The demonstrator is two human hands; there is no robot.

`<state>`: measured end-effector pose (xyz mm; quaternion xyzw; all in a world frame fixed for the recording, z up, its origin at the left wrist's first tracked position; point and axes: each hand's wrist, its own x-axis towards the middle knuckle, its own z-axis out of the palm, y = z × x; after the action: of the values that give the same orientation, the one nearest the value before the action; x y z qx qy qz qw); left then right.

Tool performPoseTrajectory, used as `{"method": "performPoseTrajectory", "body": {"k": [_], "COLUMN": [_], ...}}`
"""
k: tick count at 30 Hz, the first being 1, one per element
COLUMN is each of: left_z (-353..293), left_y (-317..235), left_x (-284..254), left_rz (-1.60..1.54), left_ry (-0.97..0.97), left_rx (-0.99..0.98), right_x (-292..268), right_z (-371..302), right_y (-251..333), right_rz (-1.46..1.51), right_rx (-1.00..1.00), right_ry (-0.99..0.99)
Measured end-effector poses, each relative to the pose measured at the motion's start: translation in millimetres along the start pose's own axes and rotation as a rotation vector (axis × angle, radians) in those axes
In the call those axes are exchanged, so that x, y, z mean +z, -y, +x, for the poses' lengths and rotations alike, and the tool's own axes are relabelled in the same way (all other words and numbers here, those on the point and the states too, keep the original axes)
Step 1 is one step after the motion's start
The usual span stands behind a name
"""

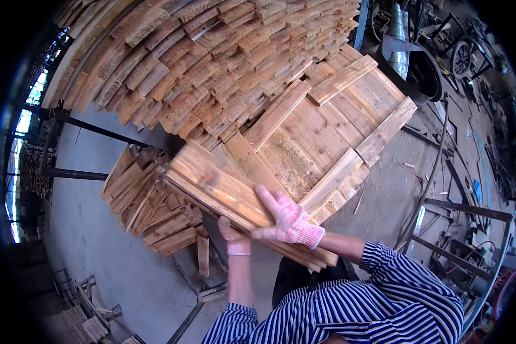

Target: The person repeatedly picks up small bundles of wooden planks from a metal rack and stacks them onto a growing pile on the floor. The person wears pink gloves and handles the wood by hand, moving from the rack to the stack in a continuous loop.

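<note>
A bundle of flat wooden boards [223, 186] lies slantwise in front of me, its near end close to my body. My right hand [292, 219], in a pink and white glove, grips across the top of the bundle with the thumb set apart. On the bundle's left edge, my left hand [234, 236] holds on in a similar glove; its fingertips are partly hidden by the boards. Just beyond the bundle is a wide wooden panel [304, 155] of joined planks, sprinkled with sawdust and with loose strips on its borders.
A tall stack of boards [212, 69] fills the far side. Shorter wood pieces [149, 200] are heaped at left beside a metal frame [198, 298]. A black tub [421, 74] stands at far right, with metal bars [470, 209] and scrap along the right.
</note>
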<state>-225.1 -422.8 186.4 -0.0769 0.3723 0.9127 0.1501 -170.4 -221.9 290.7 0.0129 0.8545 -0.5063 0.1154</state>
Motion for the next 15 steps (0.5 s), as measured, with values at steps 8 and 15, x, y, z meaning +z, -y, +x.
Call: {"method": "performPoseTrajectory", "body": {"k": [8,15], "left_z": [35.8,84.0], "left_y": [66.9,79.9], "left_x": [-65.0,-86.0], "left_rz": [0.018,-0.029], "left_ry": [-0.21,-0.024], "left_rx": [-0.248,-0.309], "right_x": [-18.7,1.6], "right_z": [70.9,118.7], "right_y": [-180.5,-164.7], "right_rz": [-0.256,-0.323], "right_rx": [0.304,0.285], "right_ry": [-0.198,-0.014]}}
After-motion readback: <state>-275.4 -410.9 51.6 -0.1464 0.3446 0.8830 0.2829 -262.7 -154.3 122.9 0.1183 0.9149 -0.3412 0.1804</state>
